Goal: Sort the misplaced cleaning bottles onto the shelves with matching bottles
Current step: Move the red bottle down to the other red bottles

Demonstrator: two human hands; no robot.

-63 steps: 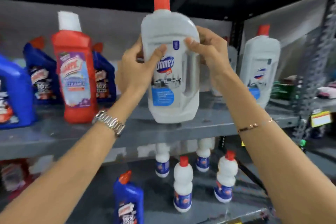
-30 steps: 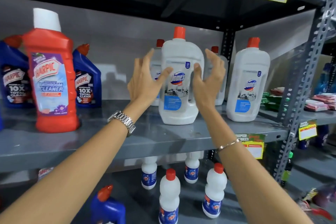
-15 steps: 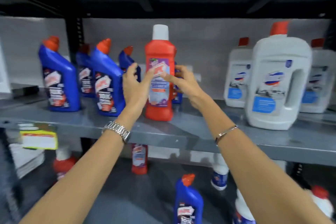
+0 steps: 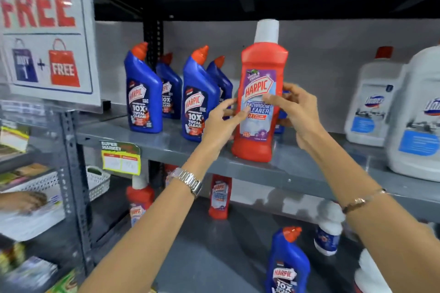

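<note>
At far left a laminated promotional sign (image 4: 45, 31) with red "FREE" lettering hangs in front of a perforated grey metal upright (image 4: 71, 173). The grey steel shelf (image 4: 181, 150) carries four glossy blue angled-neck bottles (image 4: 144, 97) with orange-red caps, standing upright in two staggered pairs. A yellow price tag (image 4: 120, 158) is fixed to the shelf's front edge.

The left hand (image 4: 220, 123), wrist bearing a metal watch (image 4: 188, 182), reaches up from below, its fingertips (image 4: 242, 112) touching the left side of the label of the red bathroom cleaner bottle (image 4: 260, 102). This bottle is tall, smooth plastic, with a white cylindrical cap; it stands upright near the shelf's front edge, just right of the blue bottles. The right hand (image 4: 297, 116), wrist bearing a thin bracelet (image 4: 362, 200), wraps the bottle's right side, thumb across the label. Both hands are closed lightly around the bottle.

At right, matte white jug-shaped bottles (image 4: 371, 107) with red caps and blue labels stand on the same shelf. On the lower shelf (image 4: 214, 257) stand two red bottles (image 4: 219, 197), one blue bottle (image 4: 288, 264) and small white bottles (image 4: 328, 228).
</note>
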